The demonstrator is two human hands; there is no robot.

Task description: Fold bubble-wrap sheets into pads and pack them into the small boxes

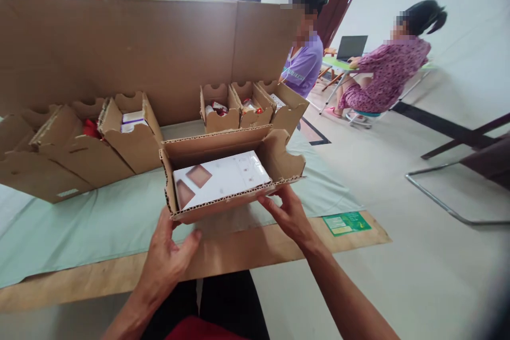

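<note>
The left hand and right hand clasp a cardboard bin, apparently above the bench. A white box already lies inside; the bin itself seems not yet set down, before other standing bins.

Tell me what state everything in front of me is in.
Held bin: open-topped, held by left hand and right hand
White box: lying inside it, seemingly closed
Left bins: standing, open-topped
Right bins: standing, open-topped, holding items
Green cloth: spread out, wrinkled
Laptop: open
</note>
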